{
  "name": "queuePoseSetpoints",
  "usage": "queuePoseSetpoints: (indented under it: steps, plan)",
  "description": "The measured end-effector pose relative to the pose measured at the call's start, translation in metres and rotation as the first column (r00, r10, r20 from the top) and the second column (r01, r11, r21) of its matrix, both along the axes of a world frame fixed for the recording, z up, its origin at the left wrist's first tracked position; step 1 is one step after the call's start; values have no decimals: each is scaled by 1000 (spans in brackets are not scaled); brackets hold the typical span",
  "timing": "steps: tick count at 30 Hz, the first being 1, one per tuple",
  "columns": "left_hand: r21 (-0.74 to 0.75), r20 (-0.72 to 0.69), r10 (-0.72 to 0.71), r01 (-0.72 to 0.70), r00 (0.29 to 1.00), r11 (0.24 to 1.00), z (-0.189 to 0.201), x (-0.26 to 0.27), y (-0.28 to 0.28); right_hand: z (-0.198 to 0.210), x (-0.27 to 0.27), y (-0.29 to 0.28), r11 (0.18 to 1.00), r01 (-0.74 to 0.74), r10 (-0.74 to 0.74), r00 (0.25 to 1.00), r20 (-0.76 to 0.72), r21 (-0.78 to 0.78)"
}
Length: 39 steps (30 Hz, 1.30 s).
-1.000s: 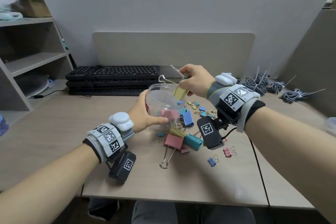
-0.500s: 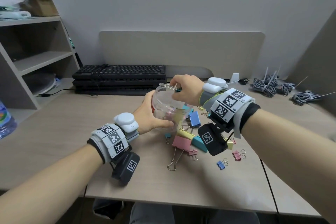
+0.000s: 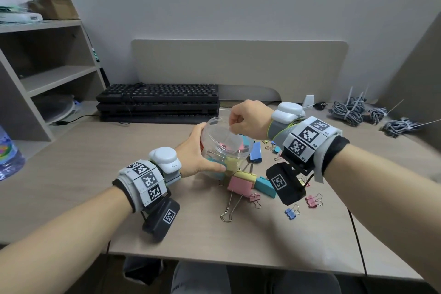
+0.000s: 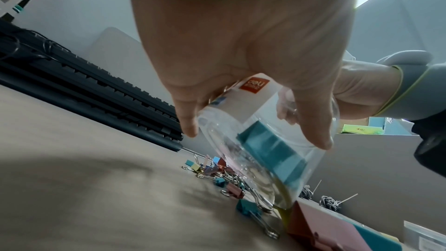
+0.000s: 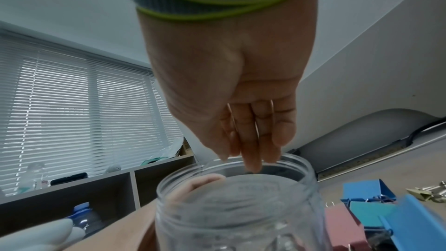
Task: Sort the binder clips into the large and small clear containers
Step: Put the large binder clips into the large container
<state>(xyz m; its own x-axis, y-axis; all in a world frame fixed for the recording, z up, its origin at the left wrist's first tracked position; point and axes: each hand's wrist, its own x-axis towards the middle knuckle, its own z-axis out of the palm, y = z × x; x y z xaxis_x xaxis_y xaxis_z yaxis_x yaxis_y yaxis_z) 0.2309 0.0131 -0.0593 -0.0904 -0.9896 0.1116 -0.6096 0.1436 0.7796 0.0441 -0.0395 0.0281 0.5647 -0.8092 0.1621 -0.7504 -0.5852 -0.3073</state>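
My left hand (image 3: 198,157) grips a clear jar (image 3: 224,141) and holds it tilted just above the desk. Inside it lie a pink clip (image 3: 226,147), a teal clip (image 4: 270,150) and a yellow clip (image 3: 232,163) at the bottom. My right hand (image 3: 248,119) hovers over the jar's mouth with its fingers pointing down; it seems to pinch the yellow clip's wire handle. Beside the jar is a pile of loose clips: a large pink (image 3: 239,186), a teal (image 3: 265,187) and a blue one (image 3: 255,151), and small ones (image 3: 312,200).
Stacked black keyboards (image 3: 160,102) stand behind the jar. A shelf unit (image 3: 47,74) and a water bottle (image 3: 9,155) are at the left. Bundled cables (image 3: 348,110) lie at the back right. A divider panel (image 3: 238,67) closes the back.
The yellow clip went from above the jar's rim down to its bottom as my right hand lowered it. My left hand kept its grip on the jar.
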Motion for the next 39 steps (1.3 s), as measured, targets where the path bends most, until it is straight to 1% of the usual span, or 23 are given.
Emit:
queuePoseSetpoints:
  steps: [5, 8, 11, 14, 17, 19, 21, 22, 25, 27, 28, 30, 32, 36, 39]
  plan:
    - [11, 61, -28, 28, 998, 1000, -2, 7, 6, -6, -3, 1, 1000, -3, 3, 999, -38, 8]
    - [62, 90, 12, -18, 996, 998, -3, 17, 8, -11, -11, -3, 1000, 16, -15, 999, -51, 25]
    - [99, 126, 42, -54, 991, 994, -4, 25, 9, -25, -20, -16, 996, 79, -73, 990, -120, 47]
    - [108, 133, 52, -66, 990, 992, -3, 28, 12, -43, -27, -28, 987, 152, -135, 957, -257, 48]
    - [110, 143, 26, -42, 989, 993, -1, 30, 13, -59, -30, -33, 978, 194, -147, 901, -409, 74]
    - [102, 143, 9, -24, 990, 994, -1, 31, 14, -70, -32, -35, 973, 205, -139, 889, -436, 106]
    - [101, 148, 3, -18, 989, 995, -2, 33, 14, -77, -33, -34, 971, 205, -140, 904, -405, 121]
    - [98, 145, 5, -19, 989, 995, -2, 33, 15, -80, -33, -35, 971, 207, -141, 899, -415, 118]
    - [87, 167, 18, -33, 986, 996, 1, 35, 14, -75, -26, -34, 968, 235, -156, 830, -536, 83]
    - [65, 192, 24, -37, 981, 997, 4, 33, 14, -71, -24, -33, 965, 249, -172, 837, -519, 83]
    - [51, 190, 21, -31, 982, 998, 6, 32, 15, -69, -26, -35, 967, 246, -182, 858, -481, 73]
    - [32, 181, 5, -11, 983, 999, 6, 30, 15, -63, -32, -36, 957, 286, -241, 875, -419, 47]
    - [31, 163, 11, -16, 987, 999, 6, 28, 15, -57, -39, -41, 939, 334, -287, 894, -343, 85]
    - [9, 97, 26, -27, 995, 1000, 7, 24, 16, -35, -49, -42, 916, 374, -356, 925, -135, 145]
    - [-21, 112, 46, -44, 993, 999, 8, 24, 18, -15, -51, -34, 921, 348, -364, 928, 73, 175]
